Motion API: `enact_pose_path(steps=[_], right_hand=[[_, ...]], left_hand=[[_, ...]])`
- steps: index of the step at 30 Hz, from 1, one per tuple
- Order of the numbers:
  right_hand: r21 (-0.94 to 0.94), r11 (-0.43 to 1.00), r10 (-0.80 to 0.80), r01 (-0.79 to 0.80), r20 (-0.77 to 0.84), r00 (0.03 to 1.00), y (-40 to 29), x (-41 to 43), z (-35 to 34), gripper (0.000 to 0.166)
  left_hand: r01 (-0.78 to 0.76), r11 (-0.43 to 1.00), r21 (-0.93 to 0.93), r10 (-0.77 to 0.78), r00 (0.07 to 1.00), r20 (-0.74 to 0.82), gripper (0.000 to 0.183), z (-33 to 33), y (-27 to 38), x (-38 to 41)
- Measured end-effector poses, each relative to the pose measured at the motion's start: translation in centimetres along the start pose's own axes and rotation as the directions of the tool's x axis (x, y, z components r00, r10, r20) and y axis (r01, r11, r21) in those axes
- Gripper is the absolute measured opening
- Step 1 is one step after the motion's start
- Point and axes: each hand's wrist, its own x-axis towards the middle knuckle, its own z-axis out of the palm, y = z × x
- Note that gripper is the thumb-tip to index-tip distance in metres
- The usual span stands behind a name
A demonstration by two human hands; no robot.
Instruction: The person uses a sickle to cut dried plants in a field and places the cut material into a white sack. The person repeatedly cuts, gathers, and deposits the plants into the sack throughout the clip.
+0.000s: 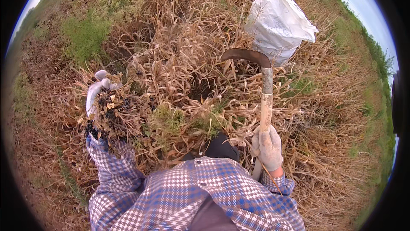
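Note:
My right hand [267, 147], in a soiled pale work glove, is closed around the wooden handle of a sickle [266, 109]. The tool stands upright in view, its rusty hooked blade [246, 55] curving to the left above a metal socket. On the left, my gloved left hand [99, 87] is curled around a bundle of cut dry stalks [118, 112]. Dark, berry-like seed heads and withered leaves hang from that bundle over my wrist and sleeve. Part of the left palm is hidden by the stalks.
A white woven sack [278, 23] stands among dry grass beyond the blade. Tangled straw-coloured grass [192, 61] surrounds me. A feathery green plant [86, 35] grows at the upper left, and low green weeds [168, 119] lie before my dark shoe [222, 146].

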Motion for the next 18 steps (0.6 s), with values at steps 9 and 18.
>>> enact_pose_path(steps=[9,18], right_hand=[[0.053,0.998,-0.019,0.025,-0.097,0.995,-2.6,7.6,-5.1,0.037],[-0.039,0.999,-0.010,0.024,0.324,0.946,-5.5,25.2,-7.2,0.031]], left_hand=[[0.420,0.907,-0.032,-0.366,0.747,-0.556,0.021,-2.6,-2.4,2.8],[0.437,0.879,0.191,-0.173,0.665,-0.726,0.021,3.6,1.5,5.8]])
